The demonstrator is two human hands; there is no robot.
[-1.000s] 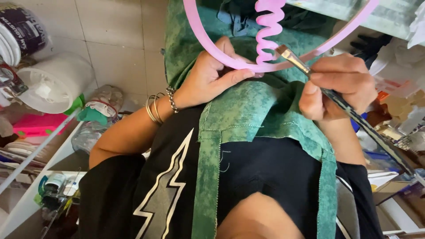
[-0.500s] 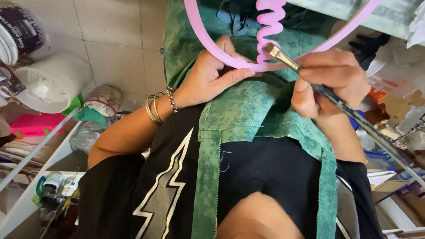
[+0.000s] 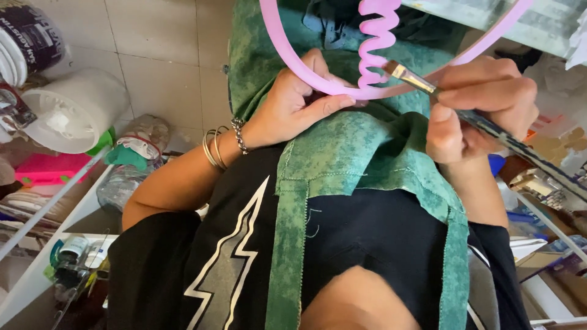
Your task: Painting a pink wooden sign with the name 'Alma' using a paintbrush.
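We see a pink hoop (image 3: 318, 85) with a curved rim at the top centre of the view, held over a green mottled cloth (image 3: 361, 153) draped on the person's lap. A pink wavy strip (image 3: 376, 43) runs down inside the hoop to its lower rim.

The left hand (image 3: 293, 104) grips the lower rim of the hoop: the thumb lies along the rim's near side, the other fingers curl behind it and are mostly hidden. Metal bangles (image 3: 214, 146) and a bead bracelet sit on that wrist.

The right hand (image 3: 477, 104) pinches a thin paintbrush (image 3: 489, 125) between thumb and bunched fingertips. The brush's metal ferrule and tip touch the base of the wavy strip where it meets the rim; the dark patterned handle extends to the lower right.

Further out, a white bucket (image 3: 73, 110) lies tilted on the tiled floor at the left, near a bright pink flat object (image 3: 46, 168). Small bottles sit at the lower left.
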